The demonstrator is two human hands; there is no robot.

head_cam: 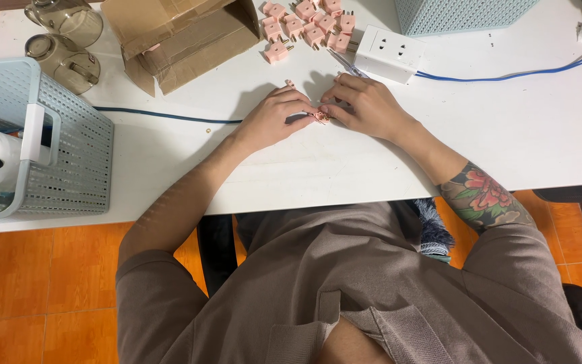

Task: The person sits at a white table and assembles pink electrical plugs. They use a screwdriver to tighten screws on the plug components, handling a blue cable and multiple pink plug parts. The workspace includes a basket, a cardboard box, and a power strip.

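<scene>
On the white table [506, 135], with the white socket block [390, 53] as landmark:

Far left of the block: a pale blue perforated basket [69, 148] stands at the table's edge; two smoky glass jars [65, 40] lie behind it.

Left of the block: an open cardboard box [183, 37] lies tipped on its side.

Just left of the block: a cluster of pink plug adapters [304, 23] lies loose, prongs out.

Below-left of the block: the left hand [274, 118] rests on the table, fingertips pinched together on a small pink and metal part [320, 116].

Below the block: the right hand [365, 108] meets the left, fingertips closed on the same part.

Right of the block: a blue cable [506, 75] runs to the table's right edge.

Risk, small part: it seems easy to drop, since only fingertips hold it, and it could roll off the near edge.

Risk, loose pieces: a tiny brass bit [209, 127] lies alone well left of the hands; a forearm could sweep it away.

Risk, cluster: a reaching hand might scatter the adapters.

Hard to make out: the part's exact shape is hidden by the fingers.

Cut off: the basket's left side, a second blue basket [459, 13] above the block, and the cable's end.
</scene>
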